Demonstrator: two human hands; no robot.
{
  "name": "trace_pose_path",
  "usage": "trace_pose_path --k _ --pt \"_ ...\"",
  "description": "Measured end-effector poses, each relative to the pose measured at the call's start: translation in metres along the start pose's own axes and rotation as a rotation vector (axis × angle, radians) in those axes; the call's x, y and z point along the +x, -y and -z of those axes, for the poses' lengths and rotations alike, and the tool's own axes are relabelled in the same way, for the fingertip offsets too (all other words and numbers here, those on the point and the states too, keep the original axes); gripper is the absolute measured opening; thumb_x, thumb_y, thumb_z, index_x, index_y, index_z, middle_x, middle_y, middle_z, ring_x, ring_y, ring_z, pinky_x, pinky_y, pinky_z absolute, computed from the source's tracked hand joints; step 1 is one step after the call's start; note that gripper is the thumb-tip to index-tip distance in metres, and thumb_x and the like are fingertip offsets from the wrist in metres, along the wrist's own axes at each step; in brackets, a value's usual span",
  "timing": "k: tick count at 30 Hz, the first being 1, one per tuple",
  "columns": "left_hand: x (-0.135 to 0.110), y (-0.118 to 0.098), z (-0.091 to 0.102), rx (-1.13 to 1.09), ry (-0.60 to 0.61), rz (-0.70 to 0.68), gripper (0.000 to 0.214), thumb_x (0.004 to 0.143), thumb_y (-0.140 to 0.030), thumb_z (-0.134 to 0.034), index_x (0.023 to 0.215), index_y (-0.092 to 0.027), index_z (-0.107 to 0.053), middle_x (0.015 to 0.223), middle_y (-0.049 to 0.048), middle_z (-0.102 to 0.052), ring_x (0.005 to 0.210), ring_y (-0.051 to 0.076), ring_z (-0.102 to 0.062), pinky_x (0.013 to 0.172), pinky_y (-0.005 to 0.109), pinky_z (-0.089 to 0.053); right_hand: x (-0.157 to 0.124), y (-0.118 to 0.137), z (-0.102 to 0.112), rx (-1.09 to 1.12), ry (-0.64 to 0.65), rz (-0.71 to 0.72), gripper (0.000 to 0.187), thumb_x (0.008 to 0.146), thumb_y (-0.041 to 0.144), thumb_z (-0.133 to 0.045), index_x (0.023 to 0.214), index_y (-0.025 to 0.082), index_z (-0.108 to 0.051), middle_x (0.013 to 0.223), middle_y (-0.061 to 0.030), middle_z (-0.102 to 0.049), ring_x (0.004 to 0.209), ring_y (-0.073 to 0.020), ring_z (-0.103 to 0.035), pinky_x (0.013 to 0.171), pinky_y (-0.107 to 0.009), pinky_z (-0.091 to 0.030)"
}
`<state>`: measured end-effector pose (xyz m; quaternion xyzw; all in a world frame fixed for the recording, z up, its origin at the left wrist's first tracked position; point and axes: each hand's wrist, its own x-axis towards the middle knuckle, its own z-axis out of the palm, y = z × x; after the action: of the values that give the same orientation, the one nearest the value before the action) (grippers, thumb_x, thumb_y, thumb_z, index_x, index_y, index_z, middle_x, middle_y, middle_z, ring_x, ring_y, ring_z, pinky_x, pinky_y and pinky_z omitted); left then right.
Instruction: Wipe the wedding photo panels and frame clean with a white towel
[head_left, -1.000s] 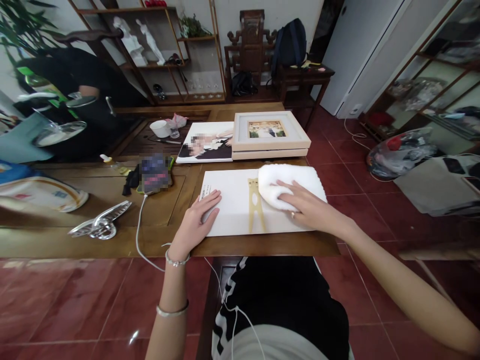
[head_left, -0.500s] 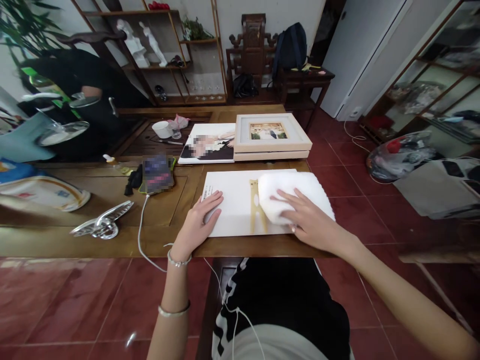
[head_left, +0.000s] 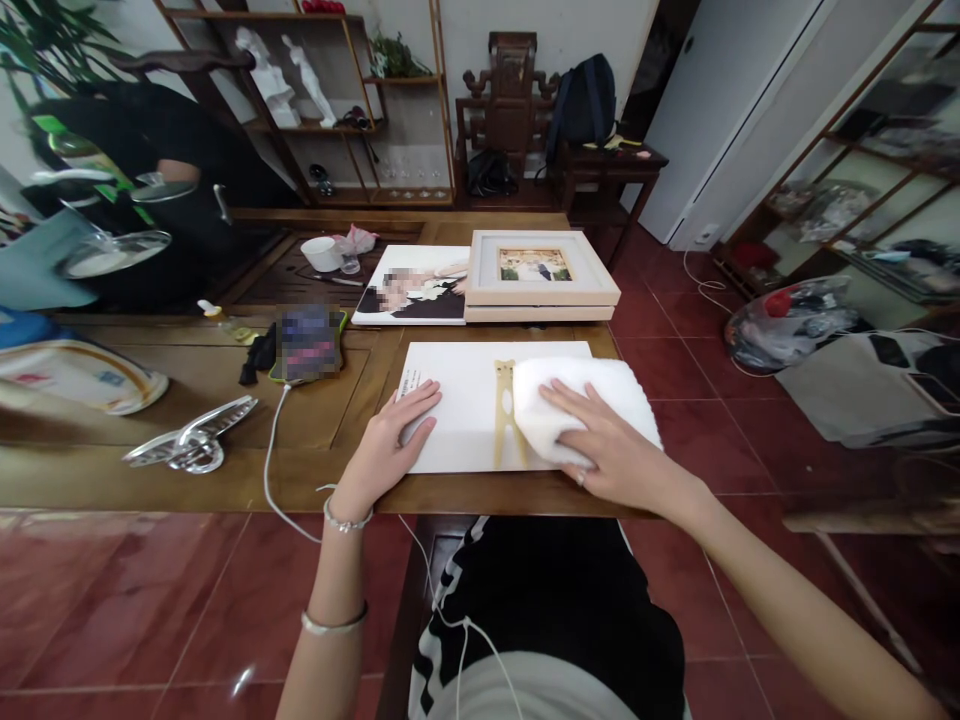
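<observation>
A white rectangular panel (head_left: 457, 420) with a tan long-legged cat-like figure (head_left: 503, 410) and small print at its left side lies flat near the table's front edge. My left hand (head_left: 397, 440) rests on its left edge, fingers stretched out and holding nothing. On the panel's right part is a fluffy white towel (head_left: 615, 390), bunched up and covering that side. My right hand (head_left: 600, 430) presses on the towel from above, its fingers spread over the cloth and the fingertips sunk into the pile. The panel's right edge is hidden beneath the towel.
Behind the panel, stacked picture frames (head_left: 540, 285) stand beside a photo print (head_left: 416, 290). Leftward lie a phone (head_left: 309, 345) with a white cable (head_left: 274, 450), a silver winged ornament (head_left: 195, 437), a white cup (head_left: 321, 254) and a small bottle (head_left: 225, 320).
My right hand and the towel have slid slightly toward me over the panel. The left hand stays on the panel's edge. The whole view has shifted a little.
</observation>
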<state>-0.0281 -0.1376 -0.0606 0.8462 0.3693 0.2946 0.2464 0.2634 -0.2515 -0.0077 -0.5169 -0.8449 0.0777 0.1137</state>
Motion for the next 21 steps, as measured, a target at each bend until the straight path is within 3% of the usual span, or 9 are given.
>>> trace_pose_path --k 5,9,12,17,21 --pt "0.000 0.001 0.000 0.003 0.006 0.000 0.037 0.092 -0.032 -0.050 0.127 -0.022 -0.059 0.137 0.0070 -0.055 0.131 0.024 -0.046 0.115 0.049 -0.026 0.048 -0.040 -0.008 -0.130 -0.101 -0.076 0.021 0.080 0.015 -0.052 0.094 0.015 -0.068 0.148 -0.0134 -0.038 0.141 -0.0348 -0.023 0.110 -0.064 -0.020" --pt "0.001 0.002 0.000 0.007 0.006 -0.005 0.037 0.092 -0.032 -0.050 0.127 -0.022 -0.059 0.137 0.0067 -0.055 0.131 0.024 -0.046 0.116 0.049 -0.025 0.060 -0.049 -0.006 -0.163 -0.105 -0.083 0.024 0.081 0.016 -0.050 0.096 0.018 -0.068 0.146 -0.0086 -0.043 0.140 -0.0342 -0.025 0.109 -0.065 -0.023" --pt "0.000 0.002 0.000 0.007 0.006 -0.005 0.037 0.093 -0.032 -0.049 0.127 -0.023 -0.059 0.137 0.0066 -0.055 0.131 0.023 -0.046 0.116 0.049 -0.025 0.048 -0.039 -0.005 -0.162 -0.059 -0.038 0.021 0.080 0.017 -0.051 0.090 0.017 -0.069 0.146 -0.0089 -0.043 0.141 -0.0348 -0.024 0.110 -0.066 -0.020" --pt "0.001 0.000 -0.001 0.003 -0.003 -0.006 0.036 0.092 -0.033 -0.050 0.126 -0.022 -0.060 0.136 0.0070 -0.056 0.131 0.024 -0.047 0.116 0.048 -0.026 0.004 0.002 0.004 -0.103 0.058 0.036 0.016 0.078 0.014 -0.052 0.074 0.017 -0.067 0.148 -0.0092 -0.039 0.142 -0.0350 -0.018 0.111 -0.065 -0.016" --pt "0.001 -0.001 0.000 0.002 -0.002 0.000 0.036 0.093 -0.033 -0.050 0.126 -0.021 -0.060 0.136 0.0072 -0.056 0.131 0.024 -0.047 0.116 0.047 -0.026 -0.025 0.029 0.016 -0.007 0.121 0.017 0.015 0.077 0.012 -0.051 0.071 0.018 -0.063 0.148 -0.0070 -0.041 0.142 -0.0317 -0.020 0.112 -0.062 -0.021"
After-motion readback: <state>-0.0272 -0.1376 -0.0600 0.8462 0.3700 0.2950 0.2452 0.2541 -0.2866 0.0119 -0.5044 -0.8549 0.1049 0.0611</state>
